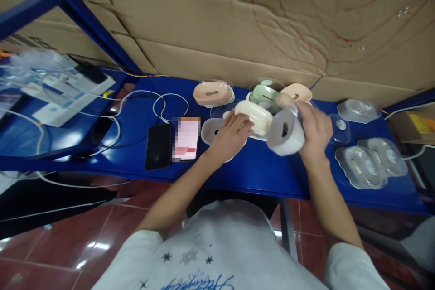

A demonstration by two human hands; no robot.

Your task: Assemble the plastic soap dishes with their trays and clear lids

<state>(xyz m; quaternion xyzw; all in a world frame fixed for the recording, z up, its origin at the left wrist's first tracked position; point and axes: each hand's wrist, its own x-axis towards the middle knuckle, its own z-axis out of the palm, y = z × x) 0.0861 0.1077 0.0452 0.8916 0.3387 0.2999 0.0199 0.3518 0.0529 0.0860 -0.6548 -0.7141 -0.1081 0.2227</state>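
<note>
In the head view, my left hand [231, 138] has its fingers curled over the near left side of a cream oval soap dish [257, 115], gripping it. My right hand [316, 131] grips a pale grey soap dish [288, 139], tilted so that its slotted inside faces left; the hand is slightly blurred. The two dishes are side by side, and I cannot tell if they touch. Behind them are a green soap dish [264, 93] and a peach one [302, 92], both partly covered. A pink soap dish [208, 93] lies further left. Another grey dish [208, 132] is partly under my left hand.
Left of my hands lie a dark phone [158, 147] and a lit phone [186, 138], with white cables [118, 122] beyond. Clear-lidded soap dishes [362, 167] sit at the right of the blue table [272, 174]. Cardboard [204, 22] stands behind.
</note>
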